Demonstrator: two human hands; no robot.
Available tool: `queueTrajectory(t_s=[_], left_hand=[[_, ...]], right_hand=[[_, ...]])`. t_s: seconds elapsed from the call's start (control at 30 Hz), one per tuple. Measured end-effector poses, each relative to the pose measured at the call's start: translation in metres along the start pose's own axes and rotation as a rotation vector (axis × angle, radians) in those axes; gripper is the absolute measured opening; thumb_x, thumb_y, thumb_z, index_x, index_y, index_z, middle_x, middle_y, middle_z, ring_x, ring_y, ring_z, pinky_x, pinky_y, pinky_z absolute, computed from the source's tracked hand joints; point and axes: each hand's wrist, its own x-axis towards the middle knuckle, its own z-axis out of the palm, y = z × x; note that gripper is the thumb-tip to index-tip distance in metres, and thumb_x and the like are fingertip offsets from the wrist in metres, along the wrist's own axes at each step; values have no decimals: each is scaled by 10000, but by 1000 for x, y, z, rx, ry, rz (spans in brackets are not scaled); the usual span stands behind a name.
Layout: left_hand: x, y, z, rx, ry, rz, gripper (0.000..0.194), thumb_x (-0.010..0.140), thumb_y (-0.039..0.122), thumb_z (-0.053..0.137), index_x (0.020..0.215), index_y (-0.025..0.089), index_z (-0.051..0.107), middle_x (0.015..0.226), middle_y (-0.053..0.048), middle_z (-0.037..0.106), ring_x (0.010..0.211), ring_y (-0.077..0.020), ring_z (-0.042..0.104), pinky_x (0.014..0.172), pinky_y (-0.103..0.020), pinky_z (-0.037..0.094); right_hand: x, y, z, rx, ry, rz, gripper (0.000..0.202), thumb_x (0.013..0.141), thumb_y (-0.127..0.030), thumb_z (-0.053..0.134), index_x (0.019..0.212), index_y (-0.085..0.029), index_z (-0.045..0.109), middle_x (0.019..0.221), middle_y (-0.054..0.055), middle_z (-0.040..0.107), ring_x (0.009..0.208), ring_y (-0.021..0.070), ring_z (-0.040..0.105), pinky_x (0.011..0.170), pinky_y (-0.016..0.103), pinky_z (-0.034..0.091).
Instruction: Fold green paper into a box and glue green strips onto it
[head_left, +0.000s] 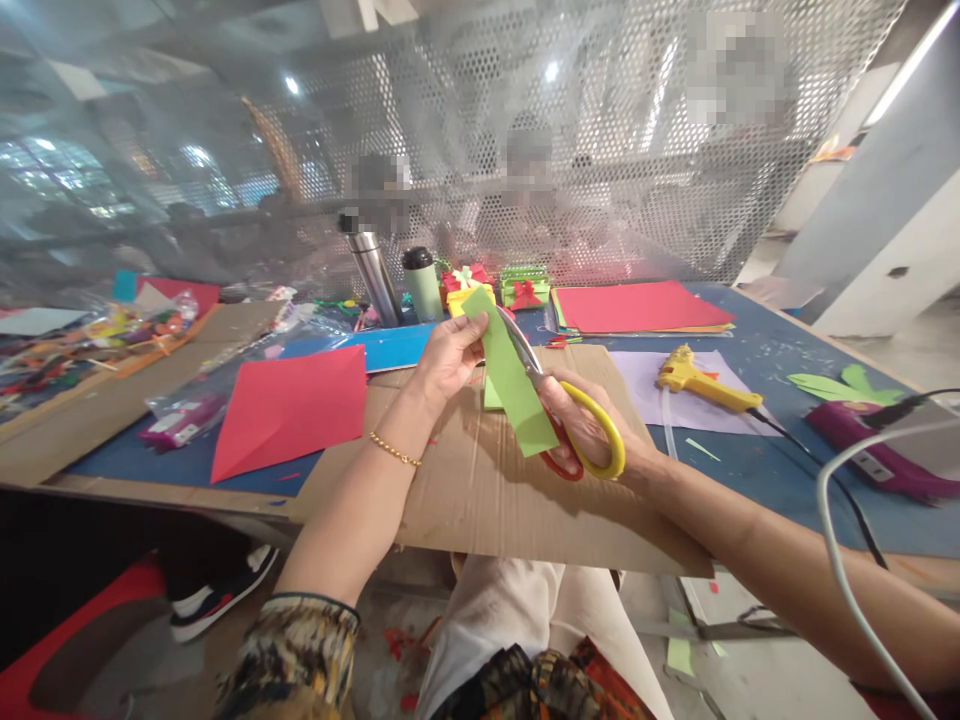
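Observation:
A light green paper strip [517, 385] is held up over the cardboard by my left hand [454, 355], whose thumb and fingers pinch its upper end. My right hand [592, 420] grips a pair of scissors [611, 435] with yellow and red handles. The metal blades point up and away, lying along the strip's right edge; whether they are cutting into it I cannot tell. Beneath the strip, another green paper piece [493, 395] rests on the brown cardboard sheet [450, 490], partly hidden.
Red paper [292, 405] lies left, a red paper stack [637, 307] at the back. A yellow glue gun [701, 380] sits on lilac paper [626, 375], its cord running right to a purple power strip [877, 450]. A steel flask [375, 275] and green bottle [424, 285] stand behind.

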Motion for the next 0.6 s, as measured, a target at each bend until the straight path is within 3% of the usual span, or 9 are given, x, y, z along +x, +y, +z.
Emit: queueTrajectory(t_s=[0.3,0.6], left_hand=[[0,-4,0,-11,-19,-18,200,775,239,909,790,124,746,760,-37,771,651,-133,685,745,-286,540],[-1,-9,3,-37,-33,-48,222,746,230,928,829,123,753,769,-32,762,703,-148,694,795,-304,539]], right_hand=[[1,-3,-3,-121,51,-19,597,924,-836,436,806,-254,505,365,-48,512,272,140,471,307,250,362],[1,3,0,21,53,35,635,852,-896,478,785,-264,465,357,-76,466,256,132,449,272,232,321]])
